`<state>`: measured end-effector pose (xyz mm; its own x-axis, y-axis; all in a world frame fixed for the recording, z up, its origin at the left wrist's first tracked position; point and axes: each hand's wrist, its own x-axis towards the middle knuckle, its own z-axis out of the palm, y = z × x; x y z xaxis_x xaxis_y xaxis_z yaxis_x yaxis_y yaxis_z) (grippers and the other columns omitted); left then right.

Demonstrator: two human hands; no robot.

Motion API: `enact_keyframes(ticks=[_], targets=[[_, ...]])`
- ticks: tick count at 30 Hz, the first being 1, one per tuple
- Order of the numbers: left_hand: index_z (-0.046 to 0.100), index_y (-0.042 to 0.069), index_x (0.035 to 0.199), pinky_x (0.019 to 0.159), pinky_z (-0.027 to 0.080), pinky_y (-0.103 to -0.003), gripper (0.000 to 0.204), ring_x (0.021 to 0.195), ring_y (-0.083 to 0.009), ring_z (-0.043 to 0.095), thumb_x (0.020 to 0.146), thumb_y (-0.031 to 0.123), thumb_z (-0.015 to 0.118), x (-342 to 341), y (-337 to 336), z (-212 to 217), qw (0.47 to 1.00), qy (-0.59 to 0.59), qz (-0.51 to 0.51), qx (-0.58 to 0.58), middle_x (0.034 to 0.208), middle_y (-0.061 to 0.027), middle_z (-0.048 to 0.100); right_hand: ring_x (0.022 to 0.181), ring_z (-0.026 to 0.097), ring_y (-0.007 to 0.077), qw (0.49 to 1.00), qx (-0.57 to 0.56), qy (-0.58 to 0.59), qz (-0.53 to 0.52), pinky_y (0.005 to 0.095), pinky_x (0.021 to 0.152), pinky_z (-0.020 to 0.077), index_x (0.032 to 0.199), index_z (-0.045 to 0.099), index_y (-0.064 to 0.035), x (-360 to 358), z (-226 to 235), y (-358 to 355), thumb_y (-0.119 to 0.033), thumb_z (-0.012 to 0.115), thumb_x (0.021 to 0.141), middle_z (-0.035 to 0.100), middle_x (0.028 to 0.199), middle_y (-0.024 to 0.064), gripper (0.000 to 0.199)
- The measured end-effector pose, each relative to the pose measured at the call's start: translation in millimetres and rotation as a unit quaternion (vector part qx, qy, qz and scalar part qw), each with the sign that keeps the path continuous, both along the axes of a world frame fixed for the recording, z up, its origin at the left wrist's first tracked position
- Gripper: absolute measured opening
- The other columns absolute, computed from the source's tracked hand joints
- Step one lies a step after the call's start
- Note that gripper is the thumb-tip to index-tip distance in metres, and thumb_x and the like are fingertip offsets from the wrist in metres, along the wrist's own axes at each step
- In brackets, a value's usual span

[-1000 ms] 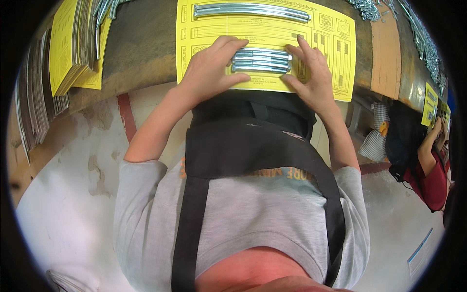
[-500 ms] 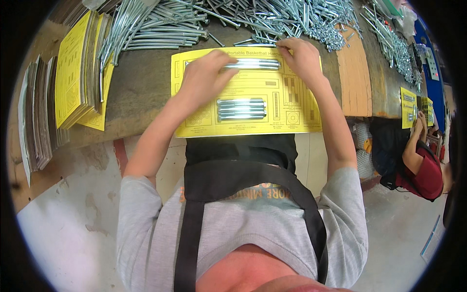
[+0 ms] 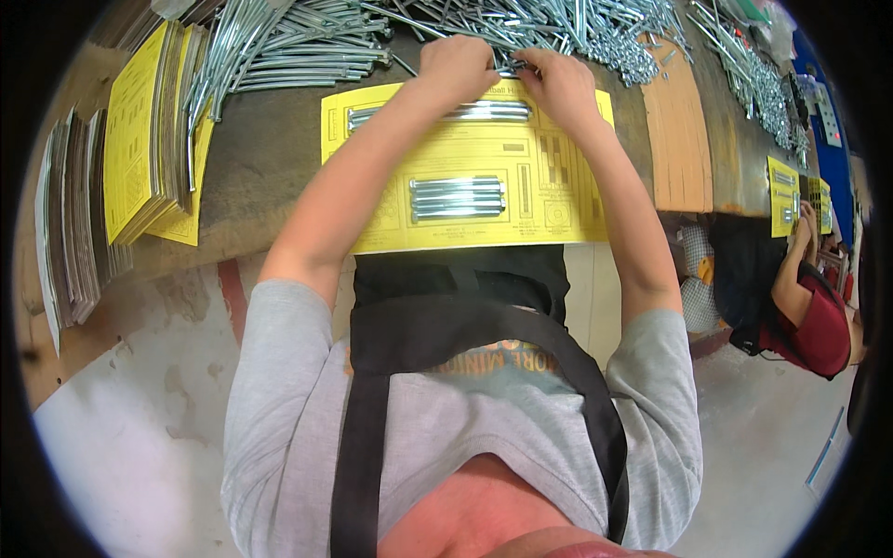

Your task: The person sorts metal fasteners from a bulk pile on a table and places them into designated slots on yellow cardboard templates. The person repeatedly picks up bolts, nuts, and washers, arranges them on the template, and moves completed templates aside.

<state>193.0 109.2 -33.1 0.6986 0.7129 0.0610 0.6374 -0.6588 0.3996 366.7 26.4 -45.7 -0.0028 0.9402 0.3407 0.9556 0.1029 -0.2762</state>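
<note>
A yellow printed card (image 3: 381, 223) lies at the table's front edge. Across its middle sits a row of several short silver bolts (image 3: 458, 199); a row of longer bolts (image 3: 498, 112) lies near its far edge, partly behind my left forearm. Just past that edge, my left hand (image 3: 456, 71) and my right hand (image 3: 563, 86) are close together with fingertips pinched. Small metal pieces (image 3: 510, 69) show between them, too small to make out.
Beyond my hands are heaps of long bolts (image 3: 307, 46) and small nuts (image 3: 633, 63). Stacks of yellow cards (image 3: 135, 139) stand at left. A strip of cardboard (image 3: 677, 139) lies right of my card. Another person (image 3: 809, 321) works at far right with a similar card (image 3: 783, 191).
My left hand has moved away and to the right, from over the long bolts to beside my right hand. My right hand has shifted slightly away from me.
</note>
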Motion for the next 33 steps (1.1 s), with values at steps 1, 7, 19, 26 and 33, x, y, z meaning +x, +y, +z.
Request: enact_keyframes(ticks=[1,7,19,26,33], targets=[[0.077,0.013,0.086,0.077,0.055,-0.045,0.019,0.087,-0.0328,0.07,0.078,0.028,0.067,3,3,3,1.0,0.006,0.0,0.006,0.086,-0.0124,0.073,0.08,0.067,0.0311,1.0,0.024,-0.007,0.01,0.044,0.07,0.0522,0.1,0.072,-0.0152,1,2,-3,-0.018,0.065,0.085,0.069,0.088,0.0068,0.017],[0.071,0.005,0.093,0.07,0.051,-0.036,0.019,0.076,-0.0269,0.065,0.087,0.022,0.065,-19,-4,25,0.98,-0.12,-0.158,-0.018,0.083,-0.0104,0.068,0.079,0.065,0.0282,0.992,0.101,0.059,0.055,0.0387,0.07,0.0519,0.098,0.075,-0.0134,9,33,-52,-0.021,0.067,0.088,0.066,0.088,0.0033,0.015],[0.072,0.008,0.094,0.073,0.05,-0.038,0.015,0.082,-0.0272,0.066,0.085,0.019,0.068,-19,-68,6,0.935,-0.062,-0.327,-0.122,0.087,-0.0083,0.068,0.059,0.065,0.0184,0.958,-0.012,0.245,-0.15,0.0292,0.055,0.0497,0.08,0.072,-0.0061,-83,5,-187,-0.015,0.08,0.078,0.066,0.068,0.0069,0.012],[0.075,0.01,0.092,0.072,0.05,-0.038,0.013,0.082,-0.0261,0.066,0.084,0.019,0.07,-22,-71,0,0.939,-0.073,-0.322,-0.101,0.086,-0.0058,0.069,0.059,0.061,0.0222,0.985,0.051,0.13,-0.097,0.034,0.053,0.0471,0.077,0.068,-0.0092,-86,1,-192,-0.015,0.08,0.077,0.061,0.068,0.0047,0.013],[0.075,0.011,0.09,0.073,0.051,-0.039,0.013,0.083,-0.0275,0.066,0.083,0.021,0.071,-18,-70,-6,0.936,-0.096,-0.329,-0.082,0.087,-0.0057,0.069,0.06,0.061,0.0307,0.992,-0.027,0.105,-0.066,0.0403,0.054,0.0479,0.072,0.059,-0.0079,-80,15,-190,-0.013,0.073,0.083,0.056,0.069,0.0093,0.019]])
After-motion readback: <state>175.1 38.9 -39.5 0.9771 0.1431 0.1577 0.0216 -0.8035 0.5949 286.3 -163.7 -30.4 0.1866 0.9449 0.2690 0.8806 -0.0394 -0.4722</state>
